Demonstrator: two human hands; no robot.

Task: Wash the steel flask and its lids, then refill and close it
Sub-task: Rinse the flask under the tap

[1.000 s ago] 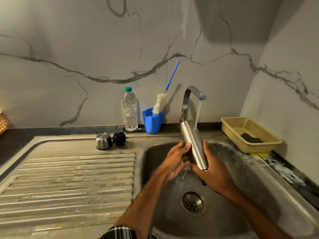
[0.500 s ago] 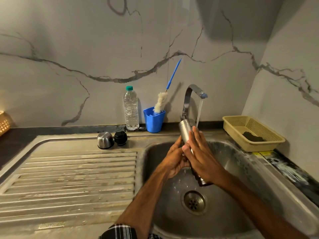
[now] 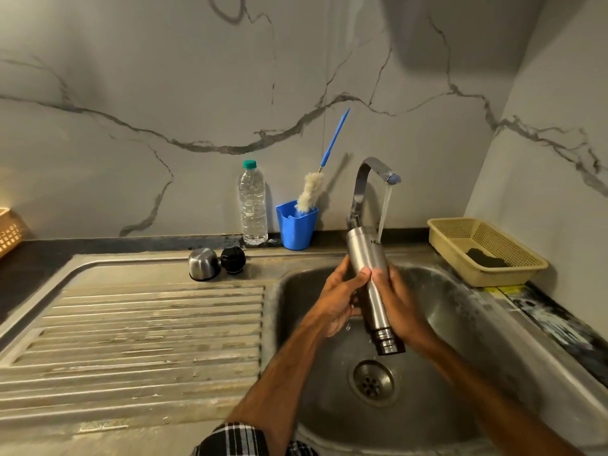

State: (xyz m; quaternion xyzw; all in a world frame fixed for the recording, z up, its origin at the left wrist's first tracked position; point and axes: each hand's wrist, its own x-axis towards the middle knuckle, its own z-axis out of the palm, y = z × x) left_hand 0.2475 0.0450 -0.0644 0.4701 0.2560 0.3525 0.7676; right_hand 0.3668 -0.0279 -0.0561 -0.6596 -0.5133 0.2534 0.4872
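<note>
Holding the steel flask [image 3: 366,255] between both hands over the sink basin [image 3: 477,324]: the left hand [image 3: 337,299] curls round its left side and the right hand [image 3: 401,306] wraps its right side, both thumbs pressed on the front of the barrel at mid-height. Flask is inverted and tilted, closed base up and far, threaded open mouth down and near, above the drain [image 3: 373,381]. Water stream [image 3: 383,212] from the tap [image 3: 363,179] runs and lands on the upper right edge of the flask's base. Droplets visible below the left hand. On the sink ledge left of the basin, at the far edge of the ribbed drainboard [image 3: 148,334], the steel lid [image 3: 203,263] and the black lid [image 3: 233,260] sit side by side, touching or nearly so. Behind them, against the marbled wall, a clear plastic bottle [image 3: 252,205] with a green cap stands upright, just beside a blue cup [image 3: 296,225] holding a blue-handled bottle brush [image 3: 310,192], bristles down. Right of the tap, a yellow perforated basket [image 3: 460,222] holds a dark scrub pad [image 3: 487,259].
</note>
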